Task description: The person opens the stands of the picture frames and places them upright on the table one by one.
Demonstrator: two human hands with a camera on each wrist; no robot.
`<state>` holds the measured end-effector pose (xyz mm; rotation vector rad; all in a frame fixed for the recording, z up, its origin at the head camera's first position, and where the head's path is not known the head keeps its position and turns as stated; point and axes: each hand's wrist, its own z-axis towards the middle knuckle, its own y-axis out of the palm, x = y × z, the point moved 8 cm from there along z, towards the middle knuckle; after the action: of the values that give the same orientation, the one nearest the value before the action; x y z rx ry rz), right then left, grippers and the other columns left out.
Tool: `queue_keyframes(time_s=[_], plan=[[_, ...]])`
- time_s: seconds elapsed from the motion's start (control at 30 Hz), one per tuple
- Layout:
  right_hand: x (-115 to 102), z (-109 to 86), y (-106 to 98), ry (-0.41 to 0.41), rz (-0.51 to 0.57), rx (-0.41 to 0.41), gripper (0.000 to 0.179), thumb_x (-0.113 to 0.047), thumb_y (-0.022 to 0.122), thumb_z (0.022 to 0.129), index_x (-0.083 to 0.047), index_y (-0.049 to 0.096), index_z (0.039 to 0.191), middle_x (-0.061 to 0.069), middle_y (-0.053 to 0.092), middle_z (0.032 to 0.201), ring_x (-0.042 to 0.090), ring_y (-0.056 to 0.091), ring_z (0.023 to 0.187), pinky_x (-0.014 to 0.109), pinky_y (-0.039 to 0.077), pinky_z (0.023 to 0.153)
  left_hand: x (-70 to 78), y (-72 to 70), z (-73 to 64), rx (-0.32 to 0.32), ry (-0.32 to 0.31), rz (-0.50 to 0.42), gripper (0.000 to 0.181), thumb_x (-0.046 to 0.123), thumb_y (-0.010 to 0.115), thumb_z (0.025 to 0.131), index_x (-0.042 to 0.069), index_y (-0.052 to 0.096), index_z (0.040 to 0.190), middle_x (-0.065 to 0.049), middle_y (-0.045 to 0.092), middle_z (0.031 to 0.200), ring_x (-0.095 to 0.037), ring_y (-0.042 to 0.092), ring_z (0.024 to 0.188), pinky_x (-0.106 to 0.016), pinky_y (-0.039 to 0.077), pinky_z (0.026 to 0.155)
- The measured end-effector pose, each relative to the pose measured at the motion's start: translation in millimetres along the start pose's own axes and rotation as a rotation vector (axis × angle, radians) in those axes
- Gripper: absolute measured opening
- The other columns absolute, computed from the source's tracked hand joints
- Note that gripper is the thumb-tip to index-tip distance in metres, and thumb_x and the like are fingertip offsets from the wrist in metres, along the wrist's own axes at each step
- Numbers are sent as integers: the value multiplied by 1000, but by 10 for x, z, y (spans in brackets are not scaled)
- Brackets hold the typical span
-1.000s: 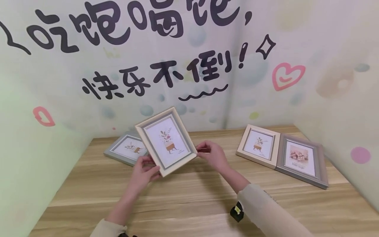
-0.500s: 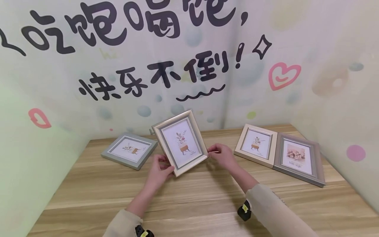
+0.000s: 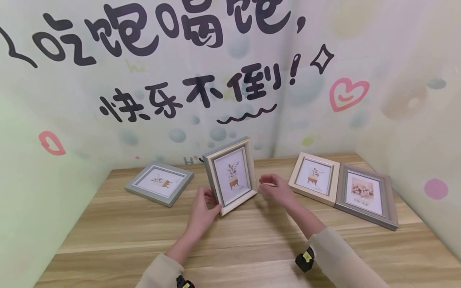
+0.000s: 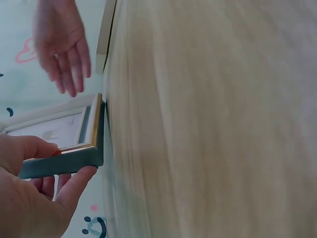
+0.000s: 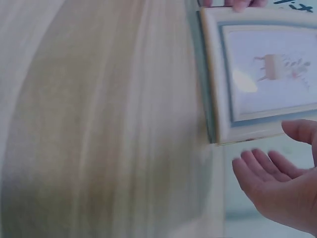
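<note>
A cream picture frame (image 3: 233, 178) with grey sides and a plant-pot print stands almost upright on the wooden table, a little left of the right-hand frames. My left hand (image 3: 202, 210) pinches its lower left edge; in the left wrist view the thumb lies on the front and the fingers behind the frame's side (image 4: 64, 161). Just off the frame's right edge is my right hand (image 3: 279, 191). In the right wrist view this hand (image 5: 277, 181) has relaxed fingers and a visible gap to the frame. The back of the frame is hidden.
A grey-blue frame (image 3: 159, 184) lies flat at the left. On the right, a cream frame (image 3: 314, 179) and a grey-brown frame (image 3: 367, 196) lie side by side. Printed walls enclose the wooden table (image 3: 230, 248) at the back and sides.
Both hands brought the cream frame right and down; it went from leaning askew to nearly upright on the table. My right hand let go of its right edge.
</note>
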<state>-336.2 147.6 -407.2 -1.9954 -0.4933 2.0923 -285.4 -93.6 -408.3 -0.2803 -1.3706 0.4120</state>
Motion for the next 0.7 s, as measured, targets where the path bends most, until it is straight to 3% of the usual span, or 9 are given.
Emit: queue_keyframes(time_s=[0.1,0.17,0.33,0.5,0.7], plan=[[-176,-50,-114,-75,22,76,45,-13,60,98,3,48,138,23,53,143,39,52,134,48,46,112,24,34,-21,1,25,31,39,-3,73,77,-1,48,108,-18,63,101,-29,65,92,-41,53,87],[-363,-98,-190,-190,6,142,49,-13,63,96,1,47,140,21,51,146,38,49,137,50,43,114,42,48,-33,4,32,48,39,-2,73,77,-1,48,107,-17,63,100,-28,65,91,-39,53,85],[-919,-313,-184,-551,-266,245,59,-16,71,89,-6,47,143,12,45,153,32,41,142,53,38,117,71,67,-63,14,42,78,38,-1,73,77,1,48,106,-15,62,99,-28,64,91,-38,52,83],[-1243,-464,4,-792,-516,225,69,-26,77,84,-10,47,145,11,37,158,30,37,145,52,41,115,129,109,-102,11,87,87,38,-3,73,76,1,48,105,-14,61,99,-25,62,89,-36,53,83],[-1343,-478,145,-913,-629,181,74,-34,77,83,-12,46,147,11,37,158,30,34,146,47,28,124,176,163,-137,-5,117,97,39,-4,74,77,2,48,105,-13,61,100,-22,62,90,-34,54,82]])
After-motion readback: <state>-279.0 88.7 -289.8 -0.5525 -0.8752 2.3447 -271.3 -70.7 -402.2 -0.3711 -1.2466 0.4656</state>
